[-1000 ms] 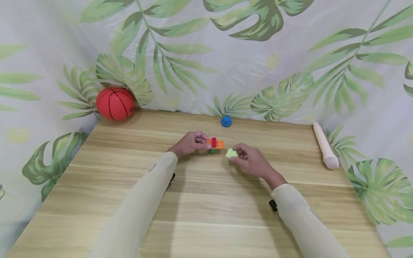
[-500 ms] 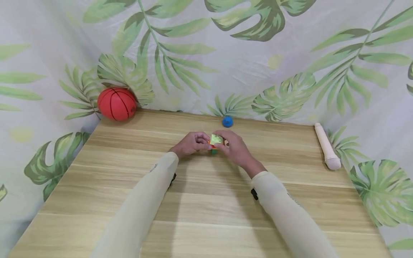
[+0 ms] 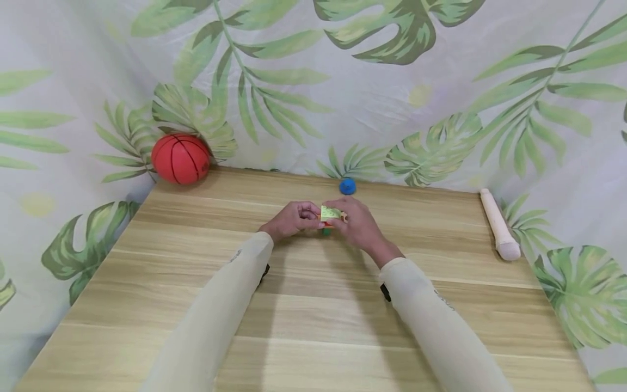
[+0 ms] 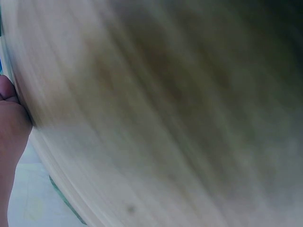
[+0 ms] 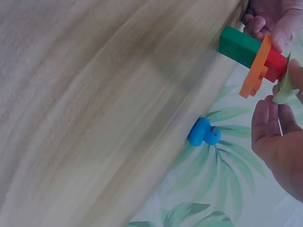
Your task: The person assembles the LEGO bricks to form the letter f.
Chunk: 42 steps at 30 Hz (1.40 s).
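My left hand (image 3: 291, 220) grips one end of a toy-brick stack above the table, around mid-frame in the head view. Seen from the right wrist, that stack has a green brick (image 5: 239, 46), an orange studded plate (image 5: 258, 68) and a red brick (image 5: 275, 65) joined in a row. On the red brick's far side, my right hand (image 3: 357, 223) pinches a pale green piece (image 3: 330, 211) between thumb and fingers, right at the red brick. From above, the pale green piece covers most of the red brick. Only part of the left hand (image 4: 12, 123) shows in the left wrist view.
Behind the hands, a blue toy duck (image 5: 203, 132) sits near the back edge of the wooden table (image 3: 313, 326). A red basketball (image 3: 180, 159) stands in the back left corner. A pale microphone (image 3: 499, 224) lies along the right edge. Leaf-print cloth (image 3: 274, 109) hangs behind.
My right hand has moved left and carried the pale green piece from beside the stack onto the red brick, where it now lies flatter. The left hand has stayed about in place.
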Tool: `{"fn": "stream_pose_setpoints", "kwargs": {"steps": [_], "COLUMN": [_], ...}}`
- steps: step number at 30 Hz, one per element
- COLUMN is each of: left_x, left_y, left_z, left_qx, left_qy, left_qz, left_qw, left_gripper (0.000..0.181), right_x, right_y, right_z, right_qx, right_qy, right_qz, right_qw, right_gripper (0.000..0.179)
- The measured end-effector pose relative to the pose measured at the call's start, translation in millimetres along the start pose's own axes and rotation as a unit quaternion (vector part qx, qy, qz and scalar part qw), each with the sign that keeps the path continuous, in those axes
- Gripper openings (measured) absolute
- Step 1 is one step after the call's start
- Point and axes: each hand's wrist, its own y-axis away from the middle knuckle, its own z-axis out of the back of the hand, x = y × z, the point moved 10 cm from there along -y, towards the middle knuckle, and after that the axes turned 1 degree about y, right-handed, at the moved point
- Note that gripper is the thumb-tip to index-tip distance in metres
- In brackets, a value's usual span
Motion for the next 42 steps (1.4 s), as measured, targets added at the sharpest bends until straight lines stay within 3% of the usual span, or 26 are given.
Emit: {"fn": "stream_pose_setpoints", "kwargs": {"steps": [4,13,27,42], "left_x": [0.1,2.5,2.1,-0.1], "left_y": [-1.0,-1.3,-1.9,0.0], "left_z": [-0.9,0.8,0.9,0.2], "left_qx": [0.002,0.001,-0.002,-0.006], "left_qy": [-0.009,-0.019,-0.011,-0.023], "left_qz": [0.001,0.008,0.004,0.005], "left_qw": [1.0,0.9998,0.9999,0.9997], "left_gripper": [0.023,0.027,0.026,0.027], "right_x": [-5.5,-4.1,-6.9,-5.6], "right_y": [0.7,-2.4,0.2,-0.4], "right_z": [2.7,2.9,2.5,3.0], "right_qx": [0.004,0.023,0.007,0.029], "right_qy": [-0.002,0.029,0.0,0.069], "right_qz": [-0.022,-0.027,-0.037,-0.043], "right_qw": [0.9997,0.999,0.9993,0.9963], "right_gripper": [0.04,0.041,0.04,0.041]}}
